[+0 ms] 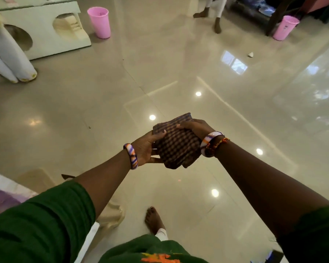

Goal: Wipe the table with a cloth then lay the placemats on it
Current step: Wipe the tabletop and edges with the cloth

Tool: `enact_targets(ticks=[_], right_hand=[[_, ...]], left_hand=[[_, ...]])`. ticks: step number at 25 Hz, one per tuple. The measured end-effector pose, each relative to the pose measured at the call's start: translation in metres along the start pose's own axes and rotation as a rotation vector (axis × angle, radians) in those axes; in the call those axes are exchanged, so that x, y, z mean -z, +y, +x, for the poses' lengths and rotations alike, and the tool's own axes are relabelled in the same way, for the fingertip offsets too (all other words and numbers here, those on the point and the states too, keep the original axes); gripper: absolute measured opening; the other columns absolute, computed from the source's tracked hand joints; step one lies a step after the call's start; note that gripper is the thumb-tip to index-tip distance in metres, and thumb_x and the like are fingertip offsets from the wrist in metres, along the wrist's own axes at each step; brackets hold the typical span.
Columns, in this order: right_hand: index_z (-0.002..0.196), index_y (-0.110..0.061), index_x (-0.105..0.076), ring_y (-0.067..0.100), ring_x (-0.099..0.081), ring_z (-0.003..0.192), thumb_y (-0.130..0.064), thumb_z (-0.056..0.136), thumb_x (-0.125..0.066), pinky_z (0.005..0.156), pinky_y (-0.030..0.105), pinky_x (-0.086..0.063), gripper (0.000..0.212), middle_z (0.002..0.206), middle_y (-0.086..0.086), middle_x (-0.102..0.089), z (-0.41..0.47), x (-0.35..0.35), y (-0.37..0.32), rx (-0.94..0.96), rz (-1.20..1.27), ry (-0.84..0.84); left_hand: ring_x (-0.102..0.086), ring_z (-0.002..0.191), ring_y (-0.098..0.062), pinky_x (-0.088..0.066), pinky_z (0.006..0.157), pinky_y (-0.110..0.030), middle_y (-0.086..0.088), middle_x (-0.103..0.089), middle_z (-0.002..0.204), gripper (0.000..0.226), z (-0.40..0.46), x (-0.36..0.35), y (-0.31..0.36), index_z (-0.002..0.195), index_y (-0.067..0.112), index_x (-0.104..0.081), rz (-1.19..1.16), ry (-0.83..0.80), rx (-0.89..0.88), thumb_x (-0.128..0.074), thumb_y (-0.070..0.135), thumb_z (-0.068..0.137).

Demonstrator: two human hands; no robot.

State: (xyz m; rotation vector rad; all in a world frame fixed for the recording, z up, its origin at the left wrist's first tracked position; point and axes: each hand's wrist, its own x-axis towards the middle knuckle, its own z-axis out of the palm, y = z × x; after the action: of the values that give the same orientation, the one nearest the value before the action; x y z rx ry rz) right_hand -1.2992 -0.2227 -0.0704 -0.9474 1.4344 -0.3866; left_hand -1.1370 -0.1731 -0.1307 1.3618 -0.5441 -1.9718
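While standing over glossy tile floor (179, 73), left hand (148, 147) and right hand (195, 127) fingers gripping folded brown checked cloth (178, 147); loose hanging corner could unfold, slip.

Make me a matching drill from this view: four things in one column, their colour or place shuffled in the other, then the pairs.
Things:
1. checked cloth
2. plastic cups
3. sleeve
4. scrap of paper

Descriptions:
A. pink
B. alone on the shiny floor, far right
C. held between the left hand and right hand
D. dark green

Pairs: 1-C, 2-A, 3-D, 4-B
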Motion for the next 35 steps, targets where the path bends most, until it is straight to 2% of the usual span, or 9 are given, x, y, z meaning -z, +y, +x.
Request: enact_targets(ticks=[5, 8, 11, 18, 22, 27, 30, 33, 35], right_hand=[[0.109, -0.006, -0.061, 0.021, -0.059, 0.074, -0.013, 0.085, -0.065, 0.073, 0.032, -0.051, 0.025, 0.107, 0.014, -0.064, 0.082, -0.062, -0.069, -0.002, -0.115, -0.107], [0.114, -0.003, -0.061, 0.018, -0.059, 0.073, -0.013, 0.086, -0.065, 0.061, 0.025, -0.048, 0.03, 0.107, 0.013, -0.063, 0.119, -0.121, -0.098, 0.023, -0.275, -0.247], [0.119, 0.0, -0.06, 0.024, -0.058, 0.089, -0.01, 0.087, -0.063, 0.074, 0.03, -0.049, 0.033, 0.12, 0.016, -0.063, 0.154, -0.191, -0.132, 0.084, -0.395, -0.388], [0.12, -0.004, -0.061, 0.033, -0.058, 0.113, -0.015, 0.091, -0.057, 0.099, 0.039, -0.046, 0.031, 0.124, 0.017, -0.061, 0.248, -0.339, -0.214, 0.365, -0.752, -0.726], [0.125, -0.014, -0.059, 0.032, -0.054, 0.117, -0.024, 0.093, -0.054, 0.098, 0.033, -0.043, 0.034, 0.127, 0.011, -0.06, 0.281, -0.411, -0.264, 0.619, -1.041, -0.896], [0.124, -0.01, -0.058, 0.034, -0.054, 0.116, -0.029, 0.097, -0.047, 0.094, 0.035, -0.043, 0.035, 0.128, 0.015, -0.059, 0.285, -0.5, -0.281, 0.727, -1.171, -1.096], [0.121, -0.009, -0.059, 0.033, -0.055, 0.114, -0.038, 0.098, -0.041, 0.085, 0.03, -0.04, 0.042, 0.127, 0.016, -0.059, 0.273, -0.559, -0.284, 0.681, -1.146, -1.159], [0.127, -0.006, -0.056, 0.034, -0.053, 0.118, -0.052, 0.097, -0.03, 0.102, 0.039, -0.042, 0.061, 0.132, 0.016, -0.056, 0.264, -0.625, -0.289, 0.488, -1.131, -1.178], [0.129, -0.004, -0.053, 0.035, -0.053, 0.118, -0.059, 0.095, -0.022, 0.105, 0.046, -0.041, 0.072, 0.132, 0.016, -0.056, 0.256, -0.678, -0.298, 0.356, -1.15, -1.181]], left_hand=[[-0.061, 0.099, -0.025, -0.053, 0.077, -0.035, -0.009, -0.062, 0.118, 0.039, 0.023, 0.071, 0.05, 0.125, 0.016, -0.054, -0.222, 0.204, -0.153, -0.061, 0.012, 0.087], [-0.063, 0.084, -0.02, -0.054, 0.068, -0.028, -0.007, -0.065, 0.101, 0.021, 0.013, 0.123, 0.074, 0.105, 0.014, -0.06, -0.318, 0.409, -0.249, -0.061, 0.003, 0.086], [-0.063, 0.079, -0.019, -0.053, 0.068, -0.028, -0.005, -0.065, 0.092, 0.017, -0.001, 0.177, 0.096, 0.093, 0.015, -0.062, -0.411, 0.619, -0.325, -0.061, 0.0, 0.086], [-0.06, 0.094, -0.025, -0.051, 0.09, -0.037, -0.018, -0.065, 0.115, 0.029, 0.012, 0.29, 0.153, 0.114, 0.002, -0.063, -0.56, 1.156, -0.309, -0.064, 0.005, 0.086], [-0.063, 0.074, -0.018, -0.055, 0.067, -0.03, -0.015, -0.063, 0.116, 0.032, 0.014, 0.326, 0.183, 0.121, -0.001, -0.059, -0.729, 1.23, -0.329, -0.059, 0.006, 0.09], [-0.061, 0.097, -0.028, -0.049, 0.067, -0.029, -0.018, -0.064, 0.119, 0.028, -0.017, 0.373, 0.187, 0.112, 0.003, -0.064, -0.908, 1.389, -0.463, -0.064, 0.013, 0.087], [-0.061, 0.099, -0.03, -0.051, 0.071, -0.032, -0.014, -0.066, 0.111, 0.021, -0.037, 0.411, 0.184, 0.106, 0.01, -0.065, -0.962, 1.498, -0.504, -0.065, 0.016, 0.086], [-0.062, 0.1, -0.029, -0.053, 0.08, -0.035, -0.01, -0.068, 0.102, 0.023, -0.059, 0.456, 0.185, 0.108, 0.008, -0.066, -0.989, 1.619, -0.56, -0.064, 0.018, 0.087], [-0.061, 0.098, -0.027, -0.053, 0.085, -0.037, -0.003, -0.067, 0.091, 0.019, -0.079, 0.493, 0.192, 0.103, 0.009, -0.068, -1.027, 1.702, -0.595, -0.061, 0.022, 0.09]])
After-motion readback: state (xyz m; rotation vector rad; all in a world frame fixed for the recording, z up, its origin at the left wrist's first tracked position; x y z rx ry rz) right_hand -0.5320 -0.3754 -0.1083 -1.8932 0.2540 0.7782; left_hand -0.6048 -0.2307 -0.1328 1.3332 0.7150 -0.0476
